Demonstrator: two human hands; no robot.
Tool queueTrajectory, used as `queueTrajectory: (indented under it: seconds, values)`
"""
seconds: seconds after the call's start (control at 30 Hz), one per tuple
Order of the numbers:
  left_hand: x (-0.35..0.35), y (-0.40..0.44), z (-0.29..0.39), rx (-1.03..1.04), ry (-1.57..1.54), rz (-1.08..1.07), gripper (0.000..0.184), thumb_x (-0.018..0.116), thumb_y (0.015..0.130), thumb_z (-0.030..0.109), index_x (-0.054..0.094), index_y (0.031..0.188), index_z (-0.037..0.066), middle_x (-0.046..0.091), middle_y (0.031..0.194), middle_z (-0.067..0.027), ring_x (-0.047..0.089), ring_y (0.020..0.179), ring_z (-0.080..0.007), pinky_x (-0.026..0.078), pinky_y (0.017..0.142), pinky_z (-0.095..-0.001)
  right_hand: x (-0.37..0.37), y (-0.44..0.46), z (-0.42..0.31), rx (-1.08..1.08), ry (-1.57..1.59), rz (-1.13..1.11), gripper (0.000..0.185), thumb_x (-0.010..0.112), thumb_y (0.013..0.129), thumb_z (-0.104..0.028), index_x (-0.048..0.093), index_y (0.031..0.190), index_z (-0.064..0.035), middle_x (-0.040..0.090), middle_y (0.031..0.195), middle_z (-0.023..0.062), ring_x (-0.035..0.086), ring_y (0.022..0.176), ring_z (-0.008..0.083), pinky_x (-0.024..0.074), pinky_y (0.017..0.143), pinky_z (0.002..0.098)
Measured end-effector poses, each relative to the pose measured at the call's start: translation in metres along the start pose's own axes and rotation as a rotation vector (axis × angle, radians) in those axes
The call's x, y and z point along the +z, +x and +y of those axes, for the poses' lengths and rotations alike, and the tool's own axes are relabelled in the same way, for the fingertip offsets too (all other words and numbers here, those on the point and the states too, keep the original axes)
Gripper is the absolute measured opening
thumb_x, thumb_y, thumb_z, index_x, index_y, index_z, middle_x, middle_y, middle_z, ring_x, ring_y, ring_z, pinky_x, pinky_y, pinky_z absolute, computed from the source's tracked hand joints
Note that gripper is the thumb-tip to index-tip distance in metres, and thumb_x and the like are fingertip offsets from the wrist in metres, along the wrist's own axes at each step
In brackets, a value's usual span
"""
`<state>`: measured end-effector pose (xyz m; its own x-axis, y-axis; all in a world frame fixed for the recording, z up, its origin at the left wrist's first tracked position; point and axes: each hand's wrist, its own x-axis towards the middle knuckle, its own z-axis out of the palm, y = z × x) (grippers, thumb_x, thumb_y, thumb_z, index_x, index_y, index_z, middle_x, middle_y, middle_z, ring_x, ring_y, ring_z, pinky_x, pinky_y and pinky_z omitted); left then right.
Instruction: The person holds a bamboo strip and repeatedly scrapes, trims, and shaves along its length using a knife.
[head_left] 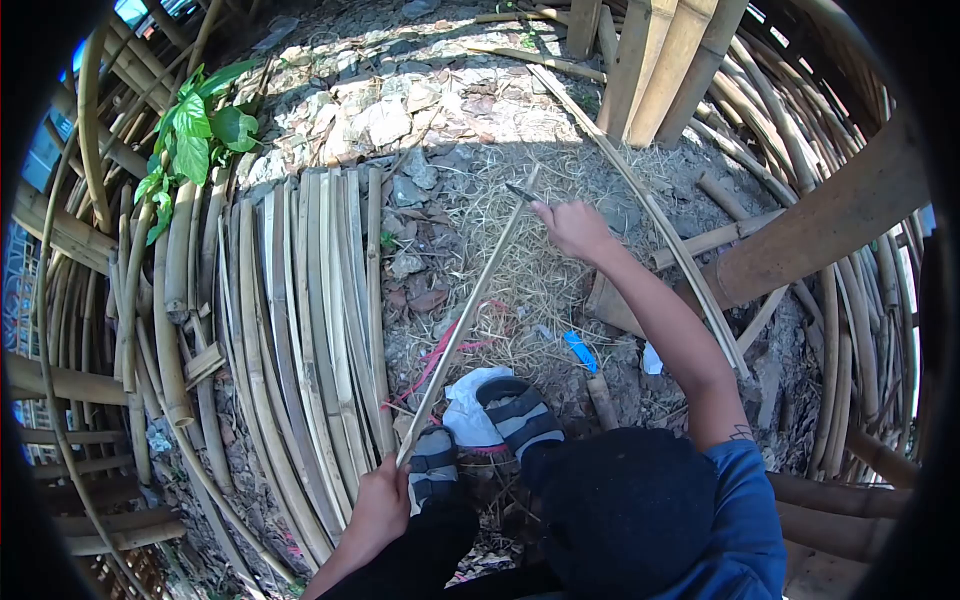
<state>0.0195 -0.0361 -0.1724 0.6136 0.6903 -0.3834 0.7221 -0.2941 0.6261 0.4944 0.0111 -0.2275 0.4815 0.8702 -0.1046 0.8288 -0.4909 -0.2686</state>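
Note:
A long split bamboo strip [468,312] runs slantwise in front of me, from near my feet up and away to the right. My left hand [381,503] is closed around its near end. With my arm stretched forward, my right hand [578,230] grips a knife [521,193] by its handle, which the fingers mostly hide. The dark blade points left and lies across the strip close to its far end; whether it cuts in, I cannot tell. Under the strip are my sandals [521,410] and a white crumpled bag [468,412].
Several split bamboo lengths [318,330] lie side by side on my left. Shavings [545,260], stones [385,118], a pink ribbon [440,352] and a blue wrapper [580,351] cover the ground. Thick bamboo poles [800,235] stand on the right, and a leafy plant [192,135] grows at far left.

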Motion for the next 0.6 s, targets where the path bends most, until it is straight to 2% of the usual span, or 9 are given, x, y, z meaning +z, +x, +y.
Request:
queueTrajectory:
  seconds: [0.03,0.1,0.17,0.27,0.43,0.5,0.6]
  values:
    - [-0.001,0.002,0.003,0.003,-0.004,0.000,0.021,0.053,0.101,0.012,0.052,0.092,-0.006,0.056,0.061,-0.0264,0.060,0.059,-0.0464,0.044,0.056,-0.0494,0.006,-0.009,-0.012,-0.015,0.046,-0.019,0.073,0.031,0.104,-0.054,0.071,0.087,0.0047,0.068,0.080,0.0296,0.068,0.082,0.0472,0.0542,0.078,0.0551]
    - [-0.005,0.006,0.012,-0.119,-0.052,-0.019,0.017,0.053,0.100,0.009,0.051,0.091,-0.006,0.056,0.064,-0.0311,0.059,0.066,-0.0514,0.043,0.057,-0.0537,0.018,-0.038,-0.042,-0.101,0.163,-0.094,0.069,0.033,0.104,-0.051,0.069,0.089,0.0053,0.067,0.076,0.0293,0.068,0.079,0.0475,0.0540,0.076,0.0556]
    - [-0.004,0.004,0.010,-0.085,-0.048,0.011,0.018,0.052,0.100,0.009,0.052,0.091,-0.006,0.056,0.063,-0.0306,0.059,0.065,-0.0512,0.043,0.057,-0.0536,0.036,-0.068,-0.063,-0.312,0.198,-0.089,0.062,0.037,0.104,-0.048,0.067,0.087,0.0033,0.065,0.071,0.0285,0.066,0.072,0.0486,0.0534,0.071,0.0564]
    - [-0.005,0.001,0.009,-0.119,-0.061,-0.011,0.018,0.053,0.100,0.009,0.053,0.092,-0.006,0.055,0.062,-0.0301,0.059,0.064,-0.0508,0.043,0.057,-0.0534,0.032,-0.081,-0.079,-0.443,0.149,-0.105,0.059,0.039,0.104,-0.047,0.066,0.083,0.0021,0.065,0.069,0.0264,0.066,0.069,0.0466,0.0536,0.069,0.0554]
    - [-0.004,0.001,0.008,-0.123,-0.068,-0.021,0.020,0.053,0.100,0.011,0.052,0.091,-0.007,0.054,0.060,-0.0297,0.058,0.063,-0.0508,0.042,0.056,-0.0536,0.035,-0.040,-0.046,-0.399,-0.003,-0.054,0.058,0.038,0.104,-0.047,0.066,0.084,-0.0013,0.066,0.067,0.0222,0.067,0.065,0.0425,0.0547,0.064,0.0523]
    - [-0.005,0.002,0.012,-0.135,-0.079,-0.022,0.020,0.053,0.100,0.011,0.053,0.091,-0.007,0.054,0.059,-0.0297,0.058,0.062,-0.0508,0.042,0.056,-0.0536,0.040,-0.034,-0.042,-0.340,-0.028,-0.057,0.066,0.032,0.104,-0.053,0.070,0.085,-0.0023,0.069,0.073,0.0221,0.070,0.071,0.0402,0.0559,0.066,0.0515]
    - [-0.003,0.000,0.008,-0.135,-0.088,-0.019,0.021,0.053,0.100,0.011,0.052,0.090,-0.007,0.054,0.059,-0.0296,0.058,0.062,-0.0507,0.042,0.055,-0.0533,0.032,-0.019,-0.031,-0.231,-0.055,-0.067,0.067,0.030,0.105,-0.053,0.071,0.088,-0.0026,0.070,0.077,0.0217,0.071,0.075,0.0395,0.0564,0.069,0.0512]
